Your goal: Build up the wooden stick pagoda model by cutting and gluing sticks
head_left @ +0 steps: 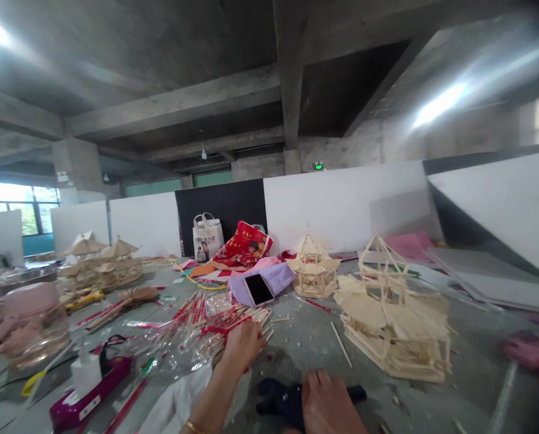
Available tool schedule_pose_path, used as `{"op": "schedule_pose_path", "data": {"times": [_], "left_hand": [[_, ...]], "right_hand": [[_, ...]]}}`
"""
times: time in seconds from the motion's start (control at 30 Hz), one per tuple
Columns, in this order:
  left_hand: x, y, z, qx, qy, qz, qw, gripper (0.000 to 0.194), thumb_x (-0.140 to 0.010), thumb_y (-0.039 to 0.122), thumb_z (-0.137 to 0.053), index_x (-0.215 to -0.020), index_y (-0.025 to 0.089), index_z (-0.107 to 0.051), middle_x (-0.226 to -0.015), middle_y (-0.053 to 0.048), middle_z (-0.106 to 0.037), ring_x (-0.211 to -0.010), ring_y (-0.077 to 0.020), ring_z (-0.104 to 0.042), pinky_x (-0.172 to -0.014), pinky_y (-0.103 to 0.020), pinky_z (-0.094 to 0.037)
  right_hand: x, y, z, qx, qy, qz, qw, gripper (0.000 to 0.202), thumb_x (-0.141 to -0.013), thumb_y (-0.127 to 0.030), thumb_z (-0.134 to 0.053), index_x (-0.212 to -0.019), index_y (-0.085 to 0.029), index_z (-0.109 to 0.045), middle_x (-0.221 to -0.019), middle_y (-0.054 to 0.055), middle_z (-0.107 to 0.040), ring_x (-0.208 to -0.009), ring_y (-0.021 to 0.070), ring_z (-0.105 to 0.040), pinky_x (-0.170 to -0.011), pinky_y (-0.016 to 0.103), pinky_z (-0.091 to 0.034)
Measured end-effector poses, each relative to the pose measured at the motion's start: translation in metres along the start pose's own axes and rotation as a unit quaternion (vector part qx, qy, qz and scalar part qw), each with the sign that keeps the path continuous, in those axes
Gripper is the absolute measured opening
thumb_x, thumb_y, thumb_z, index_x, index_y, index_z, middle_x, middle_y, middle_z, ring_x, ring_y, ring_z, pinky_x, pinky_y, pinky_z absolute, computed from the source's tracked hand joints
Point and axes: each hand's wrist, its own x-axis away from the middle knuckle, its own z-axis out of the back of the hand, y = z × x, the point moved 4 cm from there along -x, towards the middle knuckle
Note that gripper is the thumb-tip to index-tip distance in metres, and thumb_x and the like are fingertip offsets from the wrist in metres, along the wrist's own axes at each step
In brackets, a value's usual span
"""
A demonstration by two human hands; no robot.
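My left hand point(245, 345) reaches forward to the near edge of a pile of thin wooden sticks point(197, 310), several with red wrapping. Its fingers are curled down, and what they hold, if anything, is hidden. Close to the front edge of the view, my right hand point(324, 401) is closed over a dark blue object point(284, 398), slightly blurred, with a rounded left end and a narrow right end. To the right of that hand stands a pavilion model built of sticks point(394, 325), its upper roof an open frame. A smaller model with a pointed roof point(312, 268) is behind it.
A phone point(259, 290) lies on purple paper point(282, 277). At left are a purple power strip point(91, 395), a pink-lidded clear jug point(37, 325) and more stick models point(100, 262). Clear plastic wrap point(179, 348) and a white cloth point(179, 401) lie near my left arm.
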Motion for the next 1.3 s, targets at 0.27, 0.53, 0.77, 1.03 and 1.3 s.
{"op": "schedule_pose_path", "data": {"times": [0.27, 0.53, 0.77, 1.03, 1.3], "left_hand": [[-0.008, -0.006, -0.012, 0.101, 0.022, 0.028, 0.994, 0.010, -0.060, 0.013, -0.051, -0.062, 0.015, -0.061, -0.064, -0.003, -0.062, -0.069, -0.0177, -0.057, -0.061, -0.025, -0.037], [-0.005, 0.028, 0.020, 0.378, 0.001, 0.037, 0.925, 0.029, -0.069, 0.035, -0.051, -0.087, 0.013, -0.057, -0.054, 0.005, -0.050, -0.037, -0.0046, -0.035, -0.037, -0.017, -0.026], [-0.015, 0.165, 0.076, 0.570, -0.053, -0.060, 0.817, 0.026, -0.068, 0.039, -0.059, -0.074, 0.014, -0.055, -0.050, 0.006, -0.048, -0.036, -0.0015, -0.033, -0.033, -0.014, -0.020], [-0.054, 0.270, 0.091, 0.513, -0.006, -0.117, 0.850, 0.030, -0.063, 0.040, -0.067, -0.071, 0.013, -0.058, -0.050, 0.006, -0.050, -0.035, -0.0014, -0.037, -0.032, -0.014, -0.022], [-0.072, 0.276, 0.085, 0.430, 0.022, -0.115, 0.895, 0.033, -0.065, 0.043, -0.065, -0.074, 0.011, -0.062, -0.045, 0.005, -0.052, -0.034, -0.0026, -0.038, -0.033, -0.014, -0.025]], "right_hand": [[-0.005, -0.006, -0.018, 0.069, 0.131, 0.025, 0.989, 0.040, -0.076, -0.049, -0.051, -0.091, -0.014, -0.065, -0.090, 0.015, -0.066, -0.083, 0.0293, -0.057, -0.071, 0.045, -0.043], [0.016, 0.038, 0.027, -0.037, 0.229, 0.088, 0.969, 0.035, -0.075, -0.056, -0.048, -0.072, -0.022, -0.054, -0.063, -0.002, -0.060, -0.057, 0.0169, -0.055, -0.053, 0.029, -0.036], [0.015, 0.058, 0.029, -0.075, 0.106, 0.038, 0.991, 0.018, -0.071, -0.035, -0.058, -0.061, -0.020, -0.055, -0.058, 0.000, -0.062, -0.057, 0.0153, -0.058, -0.052, 0.026, -0.038], [0.012, 0.059, 0.038, -0.091, -0.038, -0.038, 0.994, 0.018, -0.072, -0.034, -0.059, -0.067, -0.018, -0.065, -0.065, 0.005, -0.068, -0.063, 0.0216, -0.064, -0.051, 0.027, -0.044], [0.007, 0.055, 0.028, -0.087, -0.059, 0.001, 0.994, 0.017, -0.068, -0.033, -0.061, -0.066, -0.017, -0.066, -0.063, 0.006, -0.068, -0.060, 0.0224, -0.064, -0.052, 0.028, -0.047]]}}
